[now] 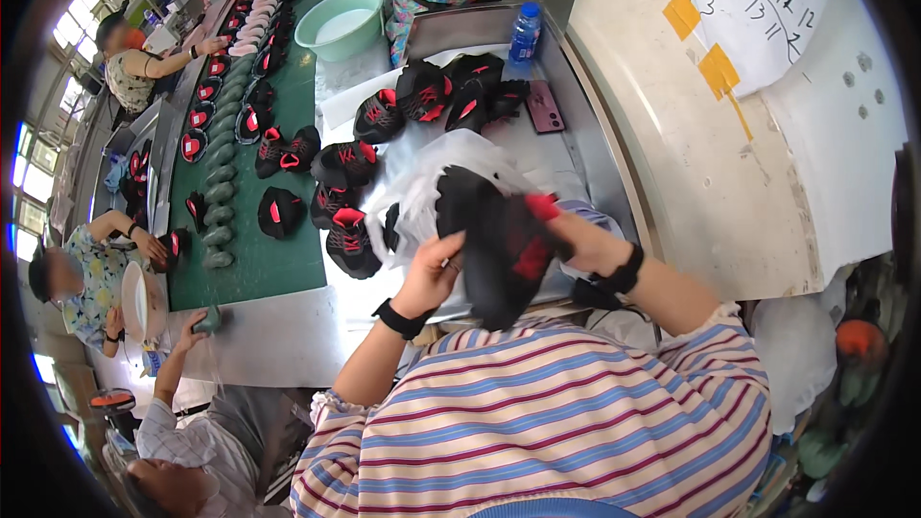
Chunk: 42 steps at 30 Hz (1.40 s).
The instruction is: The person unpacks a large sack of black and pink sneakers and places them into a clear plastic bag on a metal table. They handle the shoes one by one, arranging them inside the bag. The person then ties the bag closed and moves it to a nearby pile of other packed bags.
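Observation:
A black and red shoe upper (494, 273), blurred by motion, is held between my two hands in front of my chest. My left hand (434, 273) pinches its left edge, thumb on top. On the other side, my right hand (590, 247) grips it near a red part, with some fingers hidden behind it. Just beyond lies a crumpled white plastic bag (408, 194), with a black jagged-edged piece (462, 194) over it. Several black uppers with red laces, such as one upper (351, 242), stand to the left of the bag.
More uppers (422, 91) lie at the tray's far side, near a phone (544, 107) and a blue bottle (525, 34). A green conveyor belt (297, 273) carries shoe lasts (221, 173) and uppers. Co-workers' hands work around it. A pale green basin (341, 27) stands beyond.

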{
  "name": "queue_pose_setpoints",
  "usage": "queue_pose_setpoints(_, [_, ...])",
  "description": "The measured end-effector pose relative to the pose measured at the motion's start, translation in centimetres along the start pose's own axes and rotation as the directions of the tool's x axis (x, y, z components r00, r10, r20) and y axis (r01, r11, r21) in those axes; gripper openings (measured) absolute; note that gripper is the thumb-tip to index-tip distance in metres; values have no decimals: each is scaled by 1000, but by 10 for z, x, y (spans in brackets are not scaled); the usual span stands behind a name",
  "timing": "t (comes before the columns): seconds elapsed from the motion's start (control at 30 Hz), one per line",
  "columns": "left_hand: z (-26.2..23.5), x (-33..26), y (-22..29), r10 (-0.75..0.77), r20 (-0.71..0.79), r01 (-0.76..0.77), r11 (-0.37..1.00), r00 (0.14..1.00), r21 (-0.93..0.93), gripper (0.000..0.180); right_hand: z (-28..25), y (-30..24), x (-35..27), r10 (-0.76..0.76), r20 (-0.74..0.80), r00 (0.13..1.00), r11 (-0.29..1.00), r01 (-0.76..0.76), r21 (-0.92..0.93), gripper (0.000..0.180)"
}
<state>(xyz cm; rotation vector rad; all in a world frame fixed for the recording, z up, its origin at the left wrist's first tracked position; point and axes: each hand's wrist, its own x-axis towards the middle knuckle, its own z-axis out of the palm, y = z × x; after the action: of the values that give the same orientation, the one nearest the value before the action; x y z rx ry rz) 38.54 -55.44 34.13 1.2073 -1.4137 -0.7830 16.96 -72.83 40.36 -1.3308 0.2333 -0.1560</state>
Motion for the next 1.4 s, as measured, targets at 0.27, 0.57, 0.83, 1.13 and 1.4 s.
queue_pose_setpoints(0.27, [-31,8,3,-302,-623,-41,880,721,-474,21,36,-5,45,441,-343,829,562,42,826,39])
queue_pose_setpoints(0.57, [-81,16,33,-260,-424,-248,513,867,-822,18,-18,-22,53,72,386,920,866,-249,433,46])
queue_pose_setpoints(0.83, [-152,107,-62,-251,-498,175,965,830,-196,44,-80,-20,72,252,569,783,845,-465,265,28])
queue_pose_setpoints(1.13, [-35,98,37,-99,455,67,994,885,86,65,-71,-52,49,174,300,938,830,-304,468,35])
queue_pose_setpoints(1.4, [-70,77,-7,324,-449,164,631,832,759,14,-127,-58,50,173,-599,782,948,34,317,48])
